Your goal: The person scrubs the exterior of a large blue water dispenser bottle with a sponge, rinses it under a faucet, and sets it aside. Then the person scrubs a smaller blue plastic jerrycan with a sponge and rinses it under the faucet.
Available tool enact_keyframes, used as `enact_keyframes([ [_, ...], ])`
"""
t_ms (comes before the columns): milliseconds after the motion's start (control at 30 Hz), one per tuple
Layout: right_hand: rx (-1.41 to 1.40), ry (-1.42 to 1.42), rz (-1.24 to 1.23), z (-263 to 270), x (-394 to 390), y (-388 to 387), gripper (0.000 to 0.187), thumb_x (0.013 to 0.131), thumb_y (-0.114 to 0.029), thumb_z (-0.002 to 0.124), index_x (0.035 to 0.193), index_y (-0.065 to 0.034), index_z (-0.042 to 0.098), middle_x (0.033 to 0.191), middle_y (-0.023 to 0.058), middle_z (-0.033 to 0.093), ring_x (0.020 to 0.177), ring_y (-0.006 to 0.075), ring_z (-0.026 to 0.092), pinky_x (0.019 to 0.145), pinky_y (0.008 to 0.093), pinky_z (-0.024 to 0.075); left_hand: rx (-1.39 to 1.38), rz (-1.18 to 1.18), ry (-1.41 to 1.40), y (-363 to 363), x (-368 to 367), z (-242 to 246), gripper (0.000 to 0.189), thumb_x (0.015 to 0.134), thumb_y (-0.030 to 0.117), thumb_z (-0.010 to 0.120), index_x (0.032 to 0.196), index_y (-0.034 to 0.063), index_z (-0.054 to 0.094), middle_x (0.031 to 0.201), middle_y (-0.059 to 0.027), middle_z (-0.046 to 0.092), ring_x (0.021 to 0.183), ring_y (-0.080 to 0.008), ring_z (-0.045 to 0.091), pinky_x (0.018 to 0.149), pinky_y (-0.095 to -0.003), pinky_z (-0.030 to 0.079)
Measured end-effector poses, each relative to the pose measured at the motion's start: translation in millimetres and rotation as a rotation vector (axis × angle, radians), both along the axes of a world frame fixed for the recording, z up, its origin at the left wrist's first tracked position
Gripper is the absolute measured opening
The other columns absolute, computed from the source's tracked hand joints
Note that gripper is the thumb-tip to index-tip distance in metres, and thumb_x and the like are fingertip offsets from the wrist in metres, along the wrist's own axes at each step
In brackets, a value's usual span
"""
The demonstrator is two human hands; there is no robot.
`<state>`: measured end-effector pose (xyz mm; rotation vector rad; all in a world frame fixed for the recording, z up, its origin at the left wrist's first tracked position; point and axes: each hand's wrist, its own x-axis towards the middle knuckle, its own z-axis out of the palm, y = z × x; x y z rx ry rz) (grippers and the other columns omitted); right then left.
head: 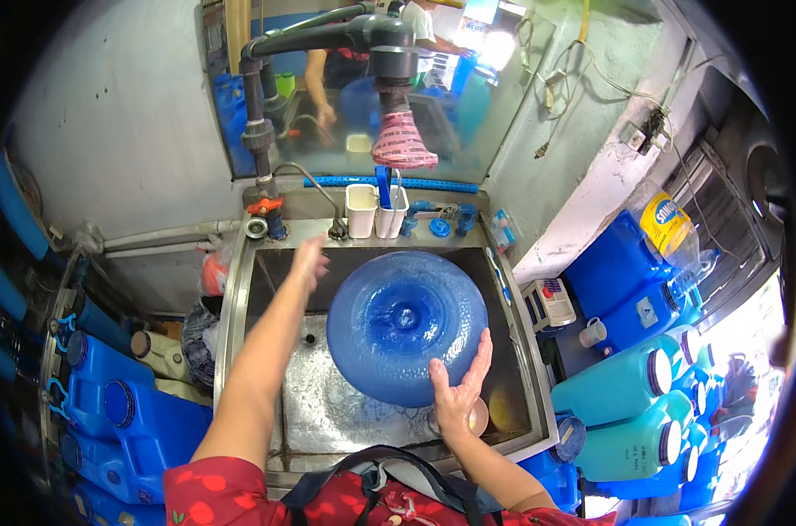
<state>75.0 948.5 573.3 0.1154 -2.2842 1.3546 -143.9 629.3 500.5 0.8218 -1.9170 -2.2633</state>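
Note:
A large round blue water jug [398, 329], wet and with its dimpled bottom facing up, is in a stainless steel sink [240, 309]. My right hand [462, 394], wet, lies against the jug's near right side with thumb and fingers spread. To the left of the jug, near the small metal faucet [337, 227], my left hand [310, 263] is slightly blurred and holds nothing that I can see. A pinkish bowl [479, 417] shows partly behind my right hand. Above the sink hangs a dark pipe whose outlet is wrapped in pink material [403, 139].
On the sink's back ledge stand white plastic containers [361, 210], beside an orange-handled valve [265, 206]. Blue jerrycans [164, 427] crowd the left; teal containers [611, 381] crowd the right. A mirror [306, 85] backs the sink. A white mug [592, 333] is at the right.

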Motion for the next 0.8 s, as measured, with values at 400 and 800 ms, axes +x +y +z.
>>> enact_keyframes([
  [400, -0.987, -0.353, 0.327, -24, -45, 184, 0.078, 0.080, -0.032, 0.074, 0.143, 0.0010, 0.041, 0.127, 0.0193, 0.059, 0.110, 0.0279, 0.062, 0.098, 0.0410, 0.0498, 0.174, -0.731, 0.643, 173, 166, 38, 0.103, 0.088, 0.063, 0.058, 0.156, 0.0009, 0.011, 0.163, -0.0169, 0.014, 0.150, -0.0282, 0.013, 0.122, -0.0385, 0.007],
  [800, -0.547, -0.351, 0.230, -5, -56, 61, 0.089, 0.085, -0.045, 0.074, 0.147, 0.0034, 0.033, 0.137, 0.0188, 0.050, 0.124, 0.0276, 0.050, 0.108, 0.0379, 0.0374, 0.835, -0.426, 0.338, 90, 129, 14, 0.097, 0.087, 0.081, 0.038, 0.137, -0.0010, 0.051, 0.132, -0.0179, 0.059, 0.120, -0.0290, 0.057, 0.106, -0.0436, 0.044],
])
